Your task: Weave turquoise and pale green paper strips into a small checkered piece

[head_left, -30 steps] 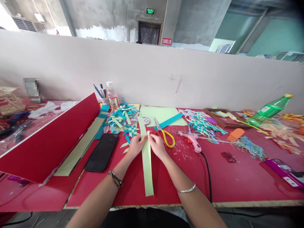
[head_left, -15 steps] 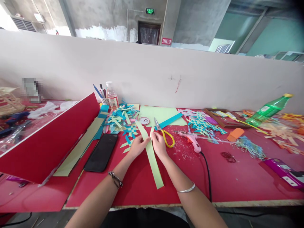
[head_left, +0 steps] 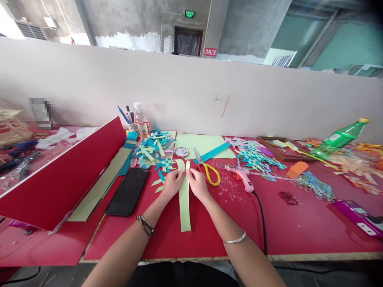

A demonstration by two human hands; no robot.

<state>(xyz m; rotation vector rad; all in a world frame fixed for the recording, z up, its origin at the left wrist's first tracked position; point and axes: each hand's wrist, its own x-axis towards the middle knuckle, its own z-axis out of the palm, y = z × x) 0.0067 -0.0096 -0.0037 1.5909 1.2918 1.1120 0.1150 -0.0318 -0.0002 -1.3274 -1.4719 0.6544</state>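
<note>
A red table (head_left: 245, 239) is observed, with a red board (head_left: 74, 175) stood at its left. Over the table's middle, a pale green paper strip (head_left: 184, 207) is held. A black phone (head_left: 128, 192) is laid to its left. The strip's upper part is pinched by the left hand (head_left: 172, 184) and the right hand (head_left: 198, 185), nearly together. Beyond them, a round disc (head_left: 182, 152) is seen.

a pale partition (head_left: 149, 75) spans the frame behind a red-topped table (head_left: 287, 235), whose raw edge shows along the bottom. above it, a bare grey concrete wall (head_left: 125, 16) carries rough white patches (head_left: 128, 40). at upper centre, a lit green exit sign (head_left: 189, 14) hangs over a dark doorway (head_left: 188, 43), with a red sign (head_left: 210, 52) beside it. greenish walling (head_left: 350, 38) fills the upper right; bright light washes the upper left corner. grey floor (head_left: 61, 278) shows at lower left.
</note>
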